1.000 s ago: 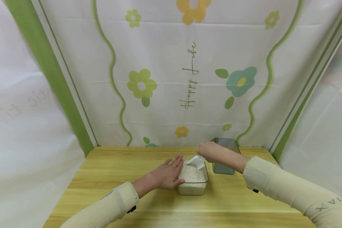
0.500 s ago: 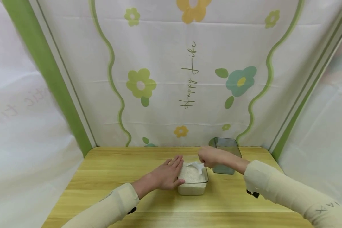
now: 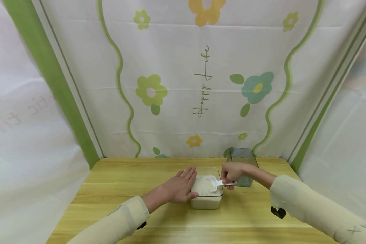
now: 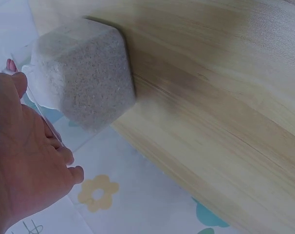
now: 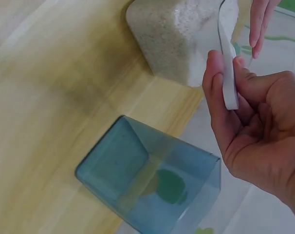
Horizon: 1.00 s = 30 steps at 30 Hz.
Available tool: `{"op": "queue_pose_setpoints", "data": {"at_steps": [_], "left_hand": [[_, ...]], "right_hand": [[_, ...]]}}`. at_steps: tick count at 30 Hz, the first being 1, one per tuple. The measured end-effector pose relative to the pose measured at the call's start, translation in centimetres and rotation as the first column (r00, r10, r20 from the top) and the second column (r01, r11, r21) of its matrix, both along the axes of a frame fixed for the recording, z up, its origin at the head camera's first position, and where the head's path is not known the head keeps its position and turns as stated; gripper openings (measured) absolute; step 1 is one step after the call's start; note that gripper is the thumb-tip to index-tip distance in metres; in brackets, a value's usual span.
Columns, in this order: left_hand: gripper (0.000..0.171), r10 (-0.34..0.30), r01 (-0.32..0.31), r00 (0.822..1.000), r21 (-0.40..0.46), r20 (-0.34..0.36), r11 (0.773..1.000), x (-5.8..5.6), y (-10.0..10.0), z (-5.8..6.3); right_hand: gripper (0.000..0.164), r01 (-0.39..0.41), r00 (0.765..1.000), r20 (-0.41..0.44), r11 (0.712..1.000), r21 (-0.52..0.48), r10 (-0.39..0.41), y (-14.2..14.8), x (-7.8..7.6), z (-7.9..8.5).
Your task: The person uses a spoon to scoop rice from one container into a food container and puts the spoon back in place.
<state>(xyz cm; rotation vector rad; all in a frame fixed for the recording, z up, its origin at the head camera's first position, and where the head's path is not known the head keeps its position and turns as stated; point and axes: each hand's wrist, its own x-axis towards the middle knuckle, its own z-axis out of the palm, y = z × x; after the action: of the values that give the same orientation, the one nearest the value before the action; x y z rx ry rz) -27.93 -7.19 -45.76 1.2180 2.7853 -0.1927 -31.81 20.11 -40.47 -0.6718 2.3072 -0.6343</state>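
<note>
A clear square container, filled with white, grainy rice, stands on the table. My left hand lies along its left side, fingers straight toward the far corner and thumb at the near rim. With thumb and fingers, my right hand pinches the handle of a white scoop at the container's right rim. The scoop's bowl is in the container over the rice, its handle pointing right. In the right wrist view the handle shows edge-on between thumb and fingertips.
A blue-grey see-through container stands behind the right hand, near the table's back edge; no contents show through its walls in the right wrist view. A white flowered curtain hangs behind the wooden table.
My right hand has moved right and toward me, and the scoop has swung from tilted in the rice to lying across it with its handle to the right. The left hand stays put.
</note>
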Motion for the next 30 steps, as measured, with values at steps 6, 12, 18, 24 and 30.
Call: {"op": "queue_pose_setpoints", "data": {"at_steps": [6,12,18,24,30], "left_hand": [[0.081,0.004,-0.004,1.0,-0.002,0.002,1.0,0.0,-0.1,0.0],[0.082,0.018,-0.017,1.0,-0.01,0.018,1.0,0.1,-0.1,-0.1],[0.082,0.022,-0.022,0.999,-0.005,0.027,1.0,0.2,-0.1,0.0],[0.082,0.022,-0.022,1.0,0.003,0.021,1.0,0.2,-0.1,0.2],[0.082,0.024,-0.024,1.0,-0.013,0.02,1.0,0.2,0.0,0.2]], "right_hand": [[0.021,0.103,0.988,0.125,0.985,-0.14,-0.086,1.5,0.6,-1.5],[0.02,0.152,0.976,0.193,0.952,-0.264,-0.102,2.8,1.2,-2.8],[0.021,0.186,0.966,0.238,0.92,-0.346,-0.105,3.6,1.5,-3.0],[0.025,0.168,0.968,0.239,0.904,-0.393,-0.076,4.1,1.6,-2.9],[0.024,0.172,0.97,0.231,0.893,-0.416,-0.08,4.7,1.7,-3.1]]}}
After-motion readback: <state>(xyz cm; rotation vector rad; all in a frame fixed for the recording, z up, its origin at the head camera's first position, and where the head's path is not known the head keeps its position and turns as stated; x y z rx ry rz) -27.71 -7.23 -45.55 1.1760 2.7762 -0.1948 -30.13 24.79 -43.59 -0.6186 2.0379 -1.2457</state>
